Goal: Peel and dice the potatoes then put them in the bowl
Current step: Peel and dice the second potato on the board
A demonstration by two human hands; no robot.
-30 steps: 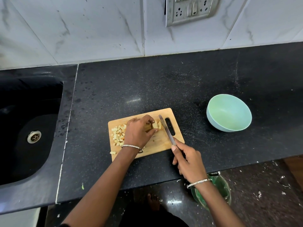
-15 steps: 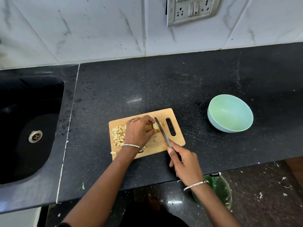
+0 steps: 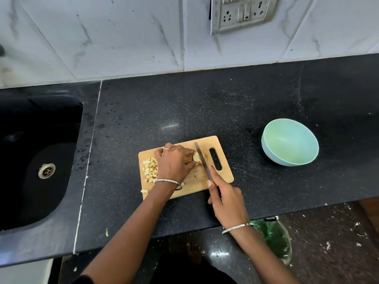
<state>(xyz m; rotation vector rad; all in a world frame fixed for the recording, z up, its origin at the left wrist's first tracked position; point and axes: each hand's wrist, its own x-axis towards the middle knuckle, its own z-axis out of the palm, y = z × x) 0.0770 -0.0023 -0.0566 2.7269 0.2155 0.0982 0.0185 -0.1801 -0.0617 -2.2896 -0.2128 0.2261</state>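
A wooden cutting board [image 3: 196, 181] lies on the black counter. My left hand [image 3: 174, 165] holds a piece of potato [image 3: 196, 157] down on the board, fingers curled over it. My right hand [image 3: 225, 201] grips the handle of a knife [image 3: 202, 160], whose blade rests against the potato's right end. A pile of diced potato [image 3: 150, 169] sits at the board's left side, and one cube [image 3: 144, 191] lies off the board's front left corner. The pale green bowl [image 3: 290, 142] stands to the right, with nothing inside.
A black sink [image 3: 37, 160] with a metal drain lies at the left. A tiled wall with a socket panel [image 3: 242, 13] rises behind the counter [image 3: 225, 107]. Below the counter's front edge a green-lined bin [image 3: 272, 238] stands on the floor, with scraps scattered around.
The knife blade has shifted left, from beside the board's handle slot onto the potato's right end. My left hand stays on the potato.
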